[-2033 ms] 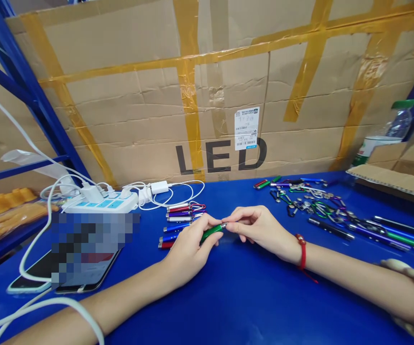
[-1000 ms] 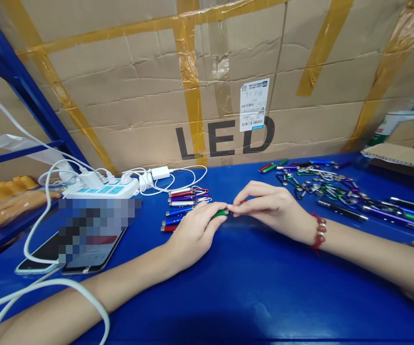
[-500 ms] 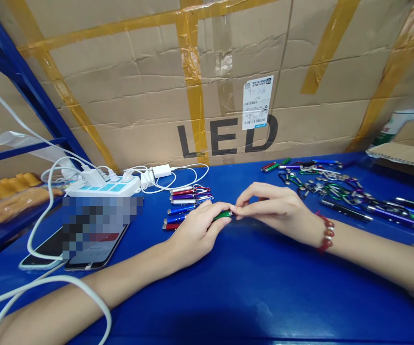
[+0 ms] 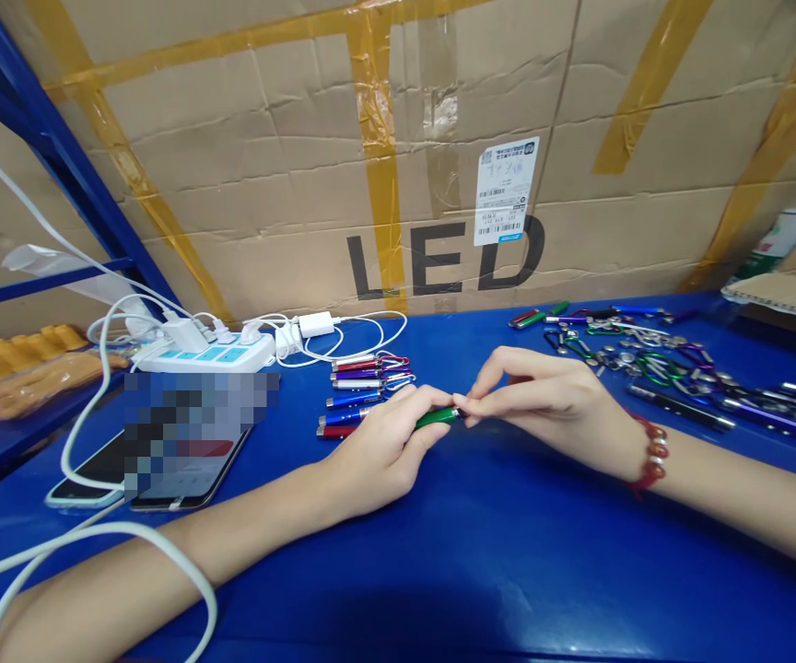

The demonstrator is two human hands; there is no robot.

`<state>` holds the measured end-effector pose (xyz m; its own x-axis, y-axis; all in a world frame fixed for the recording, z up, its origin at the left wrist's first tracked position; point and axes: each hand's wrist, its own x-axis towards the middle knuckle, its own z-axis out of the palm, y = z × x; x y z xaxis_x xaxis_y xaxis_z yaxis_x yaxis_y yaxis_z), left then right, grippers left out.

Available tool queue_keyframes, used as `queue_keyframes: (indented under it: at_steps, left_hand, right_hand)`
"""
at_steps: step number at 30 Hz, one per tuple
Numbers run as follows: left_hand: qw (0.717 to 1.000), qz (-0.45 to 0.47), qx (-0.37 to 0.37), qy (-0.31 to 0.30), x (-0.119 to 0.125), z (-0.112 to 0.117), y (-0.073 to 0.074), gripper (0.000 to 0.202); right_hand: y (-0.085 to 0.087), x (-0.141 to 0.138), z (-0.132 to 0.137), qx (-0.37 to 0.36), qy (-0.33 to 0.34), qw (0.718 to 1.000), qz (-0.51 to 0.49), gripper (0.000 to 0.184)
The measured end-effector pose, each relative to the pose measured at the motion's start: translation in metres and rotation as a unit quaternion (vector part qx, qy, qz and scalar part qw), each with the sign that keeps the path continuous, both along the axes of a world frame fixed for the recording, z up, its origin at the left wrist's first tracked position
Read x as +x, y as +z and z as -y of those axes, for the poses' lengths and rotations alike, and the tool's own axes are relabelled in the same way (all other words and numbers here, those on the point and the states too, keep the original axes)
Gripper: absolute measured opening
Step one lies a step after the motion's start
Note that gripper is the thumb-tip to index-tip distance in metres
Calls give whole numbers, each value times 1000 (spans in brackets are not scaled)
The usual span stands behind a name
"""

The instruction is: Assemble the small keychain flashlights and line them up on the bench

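My left hand (image 4: 391, 447) is closed around a slim green metal tube, a mini flashlight (image 4: 438, 418) by its look, held low over the blue table. At the right end of this flashlight, my right hand (image 4: 543, 405) has thumb and forefinger pinched together; any small part between those fingertips is hidden. Behind my left hand lies a row of similar mini flashlights (image 4: 353, 400) in red, purple, silver and blue, several with carabiner clips at their right ends. My left hand partly covers the nearest ones.
Loose carabiner clips (image 4: 653, 364) and more tubes (image 4: 681, 407) are spread at the right. On the left are a white power strip (image 4: 232, 354) with cables and two phones (image 4: 183, 493). A large cardboard box (image 4: 287, 184) stands behind; a white cable (image 4: 163, 543) loops over my left forearm.
Both hands and the flashlight sit slightly further right in the picture, along with the whole scene. Slightly more of the green tube shows. The grip looks the same.
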<state>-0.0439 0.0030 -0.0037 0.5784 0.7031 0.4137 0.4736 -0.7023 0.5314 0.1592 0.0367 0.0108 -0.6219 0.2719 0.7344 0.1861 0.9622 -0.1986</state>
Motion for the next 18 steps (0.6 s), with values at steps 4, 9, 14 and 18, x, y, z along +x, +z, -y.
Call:
queue_keyframes:
  at_steps: [4, 9, 14, 18]
  left_hand:
    - [1000, 16, -15, -4, -2, 0, -3, 9]
    - [1000, 12, 0, -3, -3, 1, -3, 4]
    - [1000, 1, 12, 0, -2, 3, -2, 5]
    - [1000, 5, 23, 8, -2, 3, -3, 6]
  right_hand:
    - [-1, -1, 0, -54, 16, 998, -6, 19]
    - [-3, -2, -1, -108, 40, 993, -19, 21]
    - [-3, -4, 0, -152, 37, 987, -19, 23]
    - [-5, -8, 2, -248, 15, 967, -49, 24]
